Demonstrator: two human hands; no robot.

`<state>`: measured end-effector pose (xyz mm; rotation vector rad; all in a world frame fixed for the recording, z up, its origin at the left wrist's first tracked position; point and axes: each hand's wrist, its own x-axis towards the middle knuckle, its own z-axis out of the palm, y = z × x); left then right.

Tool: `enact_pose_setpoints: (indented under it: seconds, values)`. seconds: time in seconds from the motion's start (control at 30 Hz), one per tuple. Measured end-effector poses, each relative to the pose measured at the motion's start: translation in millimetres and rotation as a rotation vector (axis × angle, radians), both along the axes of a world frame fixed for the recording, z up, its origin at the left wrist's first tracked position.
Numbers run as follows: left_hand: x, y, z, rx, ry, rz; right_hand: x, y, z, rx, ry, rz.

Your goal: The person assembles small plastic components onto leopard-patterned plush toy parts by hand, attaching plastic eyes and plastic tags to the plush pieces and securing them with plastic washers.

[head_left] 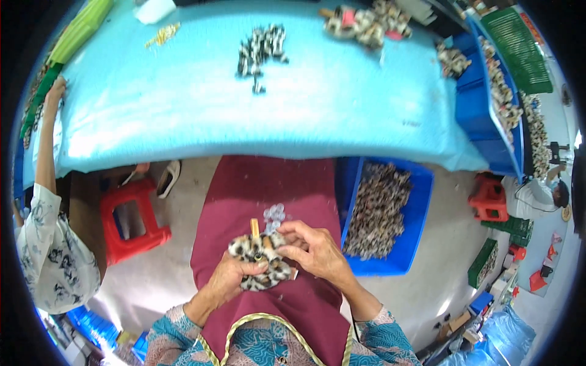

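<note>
Above my lap, my left hand (pixel 231 276) is closed round a spotted plush piece (pixel 268 280) in white, black and tan, thumb pressed on its front. A small round eye, yellow with a dark centre, shows beside that thumb. Out of the plush's far edge sticks a short yellowish strip (pixel 254 228). My right hand (pixel 314 250) is at the plush's right edge, its thumb and fingers bent together on the fur; whether a small part is also between them is hidden. Several small clear plastic discs (pixel 276 215) lie on my maroon apron (pixel 244 189), just beyond the plush.
A blue-covered table (pixel 183 110) bears black-and-white pieces (pixel 262 52), yellow bits (pixel 163 35) and spotted plush pieces (pixel 366 27). Right of my lap is a blue crate (pixel 415 244) of plush pieces. A red stool (pixel 131 213) and a co-worker's arm (pixel 47 140) are at left.
</note>
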<state>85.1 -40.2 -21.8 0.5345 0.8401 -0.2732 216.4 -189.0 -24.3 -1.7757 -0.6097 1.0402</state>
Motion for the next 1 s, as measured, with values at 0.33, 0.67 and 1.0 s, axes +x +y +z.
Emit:
enact_pose_setpoints:
  seconds: [0.33, 0.67, 1.0]
  values:
    - [5.1, 3.7, -9.4, -0.096, 0.06, 0.091, 165.9, 87.9, 63.0, 0.329, -0.697, -0.202]
    - [6.0, 9.5, -13.7, -0.117, 0.056, 0.126, 176.7, 145.1, 58.6, -0.077, -0.963, -0.154]
    - [-7.6, 5.5, -35.4, -0.061, -0.019, 0.093, 181.5, 112.8, 46.7, 0.254, -0.939, -0.064]
